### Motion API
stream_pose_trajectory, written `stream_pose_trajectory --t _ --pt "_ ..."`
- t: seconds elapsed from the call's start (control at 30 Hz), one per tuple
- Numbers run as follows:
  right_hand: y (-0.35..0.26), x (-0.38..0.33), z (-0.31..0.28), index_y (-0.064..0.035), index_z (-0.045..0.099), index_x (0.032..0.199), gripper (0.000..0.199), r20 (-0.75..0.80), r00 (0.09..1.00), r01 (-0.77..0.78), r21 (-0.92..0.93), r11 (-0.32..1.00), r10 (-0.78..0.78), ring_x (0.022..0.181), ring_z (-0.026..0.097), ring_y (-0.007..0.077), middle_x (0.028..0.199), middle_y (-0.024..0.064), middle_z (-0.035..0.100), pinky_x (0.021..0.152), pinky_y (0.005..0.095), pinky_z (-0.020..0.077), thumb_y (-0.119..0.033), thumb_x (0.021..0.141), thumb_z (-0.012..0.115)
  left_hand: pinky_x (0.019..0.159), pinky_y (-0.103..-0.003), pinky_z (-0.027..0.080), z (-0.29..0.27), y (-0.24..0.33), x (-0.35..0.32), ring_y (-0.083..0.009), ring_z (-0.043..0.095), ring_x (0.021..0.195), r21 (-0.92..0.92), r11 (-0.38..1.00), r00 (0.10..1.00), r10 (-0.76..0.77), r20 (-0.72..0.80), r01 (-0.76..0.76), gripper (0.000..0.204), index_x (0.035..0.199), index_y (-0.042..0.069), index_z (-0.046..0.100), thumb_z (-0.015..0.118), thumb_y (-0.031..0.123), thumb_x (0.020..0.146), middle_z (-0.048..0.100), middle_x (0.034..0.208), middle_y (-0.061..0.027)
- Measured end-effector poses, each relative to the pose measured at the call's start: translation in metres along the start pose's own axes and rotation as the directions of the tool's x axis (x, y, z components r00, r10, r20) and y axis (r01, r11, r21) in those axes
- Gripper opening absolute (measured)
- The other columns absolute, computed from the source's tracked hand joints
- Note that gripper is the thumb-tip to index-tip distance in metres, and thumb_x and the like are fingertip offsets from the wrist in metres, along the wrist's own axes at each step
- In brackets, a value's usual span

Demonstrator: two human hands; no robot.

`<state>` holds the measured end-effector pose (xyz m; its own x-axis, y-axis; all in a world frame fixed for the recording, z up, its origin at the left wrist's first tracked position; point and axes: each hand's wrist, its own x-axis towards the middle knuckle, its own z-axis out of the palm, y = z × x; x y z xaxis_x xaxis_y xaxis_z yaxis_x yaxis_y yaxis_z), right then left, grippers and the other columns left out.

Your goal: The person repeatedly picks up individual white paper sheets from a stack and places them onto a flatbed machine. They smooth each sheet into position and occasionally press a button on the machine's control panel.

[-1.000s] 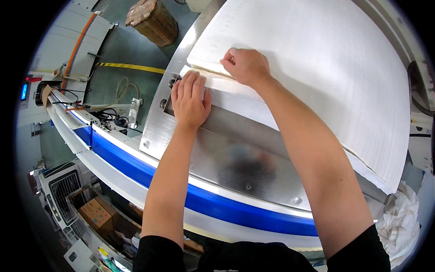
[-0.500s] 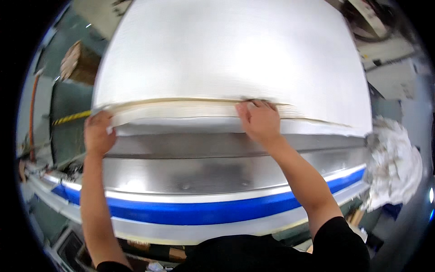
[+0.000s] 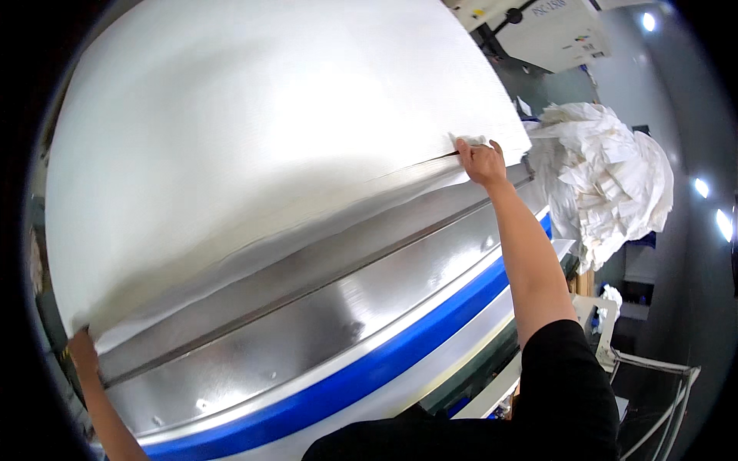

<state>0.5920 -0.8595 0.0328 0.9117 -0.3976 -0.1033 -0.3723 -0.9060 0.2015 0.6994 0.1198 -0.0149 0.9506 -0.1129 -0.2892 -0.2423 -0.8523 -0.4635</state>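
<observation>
A large white cloth sheet (image 3: 269, 115) spreads over a broad flat surface, with thin layers showing along its near edge. At the sheet's right end, my right hand (image 3: 483, 163) is closed on that edge, thumb and fingers pinching a raised fold. My left hand (image 3: 83, 355) is at the near left corner, its fingers curled round the cloth and partly hidden by it. Between the two hands the edge runs slantwise, hanging a little over a bare metal strip (image 3: 300, 319).
A blue band (image 3: 369, 355) borders the metal on my side. Beyond the right end lies a big heap of crumpled white cloth (image 3: 611, 173). A white machine housing (image 3: 550, 34) stands at the far right, and a white metal frame (image 3: 653, 365) is at the lower right.
My view has turned to the right. My right hand has moved along the edge to near its right end, and my hands are farther apart. The layered edge is now more covered.
</observation>
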Motion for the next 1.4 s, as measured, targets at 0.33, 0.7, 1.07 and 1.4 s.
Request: stream_pose_trajectory --t 0.33,0.7,1.07,1.4 --pt "0.167 0.056 0.020 -0.0121 0.063 0.108 0.027 0.289 0.957 0.133 -0.322 0.937 -0.036 0.099 0.063 0.0285 0.104 0.0125 0.065 0.085 0.0441 0.0490 -0.019 0.085 0.050 0.075 -0.043 0.044 0.046 -0.025 -0.003 -0.0388 0.059 0.089 -0.442 0.874 0.976 -0.218 0.015 0.203 0.041 0.102 -0.007 0.060 0.034 0.023 0.094 0.064 0.095 -0.0226" --pt "0.172 0.039 -0.019 -0.0214 0.062 0.116 0.034 0.229 0.963 -0.041 -0.390 0.920 0.140 0.103 0.060 0.0266 0.114 0.0069 0.063 0.089 0.0394 0.0474 -0.021 0.082 0.057 0.102 -0.042 0.036 -0.058 0.045 -0.001 -0.0269 0.053 0.110 0.071 0.972 0.928 -0.234 0.290 0.223 0.038 0.118 0.020 0.059 0.049 0.002 0.085 0.061 0.115 -0.0062" --pt "0.247 -0.004 -0.101 -0.0104 0.061 0.113 0.036 0.173 0.977 0.154 -0.185 0.971 -0.122 0.099 0.058 0.0361 0.100 0.0185 0.064 0.086 0.0451 0.0447 -0.011 0.077 0.053 0.102 -0.047 0.034 -0.131 -0.062 -0.114 -0.0329 0.057 0.100 0.048 0.994 0.993 -0.099 0.066 0.096 0.040 0.114 0.015 0.061 0.054 0.000 0.077 0.064 0.105 -0.0114" --pt "0.254 -0.143 -0.045 -0.0136 0.067 0.100 0.030 0.555 0.815 0.387 -0.309 0.869 -0.166 0.090 0.063 0.0317 0.096 0.0126 0.067 0.081 0.0424 0.0498 -0.014 0.072 0.057 0.103 -0.046 0.035 -0.052 0.012 -0.254 -0.0240 0.059 0.105 0.142 0.948 0.683 0.095 0.725 -0.283 0.036 0.113 0.014 0.062 0.053 0.012 0.077 0.063 0.109 -0.0071"
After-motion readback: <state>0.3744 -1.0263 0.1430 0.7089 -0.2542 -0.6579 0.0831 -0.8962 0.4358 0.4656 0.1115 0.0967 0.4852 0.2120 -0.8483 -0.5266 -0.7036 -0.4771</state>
